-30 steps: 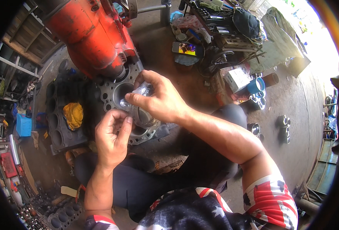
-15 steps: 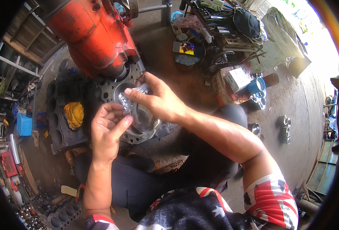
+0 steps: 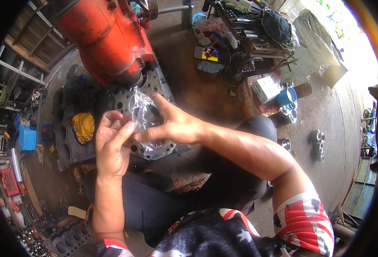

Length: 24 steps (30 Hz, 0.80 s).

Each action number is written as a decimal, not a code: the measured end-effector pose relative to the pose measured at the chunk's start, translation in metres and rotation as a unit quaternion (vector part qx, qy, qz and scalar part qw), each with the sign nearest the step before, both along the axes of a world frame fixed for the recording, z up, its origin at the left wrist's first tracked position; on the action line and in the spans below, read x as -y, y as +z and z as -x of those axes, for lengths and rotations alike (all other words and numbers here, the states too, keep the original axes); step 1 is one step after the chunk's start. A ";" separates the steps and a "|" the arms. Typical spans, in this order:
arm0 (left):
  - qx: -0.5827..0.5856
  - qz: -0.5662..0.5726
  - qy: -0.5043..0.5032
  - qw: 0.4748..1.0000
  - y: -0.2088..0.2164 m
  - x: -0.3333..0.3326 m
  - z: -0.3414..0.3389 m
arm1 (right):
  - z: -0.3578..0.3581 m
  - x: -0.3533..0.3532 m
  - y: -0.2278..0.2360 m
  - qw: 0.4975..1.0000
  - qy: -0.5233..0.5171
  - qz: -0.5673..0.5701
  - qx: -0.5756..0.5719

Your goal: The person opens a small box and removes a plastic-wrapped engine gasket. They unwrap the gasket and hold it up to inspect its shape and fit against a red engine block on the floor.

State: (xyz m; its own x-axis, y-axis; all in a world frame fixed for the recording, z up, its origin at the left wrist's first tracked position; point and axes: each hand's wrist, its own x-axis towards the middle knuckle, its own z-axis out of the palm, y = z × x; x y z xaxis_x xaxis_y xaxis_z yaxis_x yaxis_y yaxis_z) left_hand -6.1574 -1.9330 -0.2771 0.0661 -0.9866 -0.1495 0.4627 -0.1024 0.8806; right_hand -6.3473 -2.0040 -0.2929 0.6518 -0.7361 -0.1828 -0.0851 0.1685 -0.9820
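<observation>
One clear plastic bag (image 3: pixel 144 112) sits between the left hand (image 3: pixel 112 147) and the right hand (image 3: pixel 177 126), the engine block (image 3: pixel 161 84) beneath them. The right is spread; whether the left pinches, I cannot tell. Likely light, limp and slippery, it suits an edge hold.

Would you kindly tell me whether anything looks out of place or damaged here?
Mainly the yellow cloth: it lies crumpled on top of the dark engine block at left, so it looks a little out of place. The red machine looks scuffed and dark-marked, which could just be wear. Nothing else clearly stands out.
</observation>
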 end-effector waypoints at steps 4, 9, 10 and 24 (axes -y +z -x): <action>0.028 0.042 -0.018 0.999 -0.001 0.000 0.001 | 0.004 0.001 0.004 0.995 0.007 -0.096 0.029; 0.053 0.079 -0.063 0.993 -0.001 -0.003 0.003 | -0.001 0.005 -0.001 0.954 -0.007 -0.268 0.133; 0.091 0.078 -0.066 0.991 -0.002 -0.005 0.004 | -0.001 0.007 -0.002 0.947 -0.003 -0.280 0.158; 0.494 0.271 -0.051 0.825 -0.001 -0.005 0.015 | 0.012 0.011 0.009 0.949 0.036 -0.273 0.152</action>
State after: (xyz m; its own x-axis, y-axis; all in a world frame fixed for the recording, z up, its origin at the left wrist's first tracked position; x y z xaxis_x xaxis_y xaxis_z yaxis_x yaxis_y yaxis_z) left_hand -6.1720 -1.9281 -0.2782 -0.1963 -0.8991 0.3912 -0.4942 0.4353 0.7525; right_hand -6.3596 -2.0149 -0.2837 0.7799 -0.5379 -0.3200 0.1571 0.6631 -0.7318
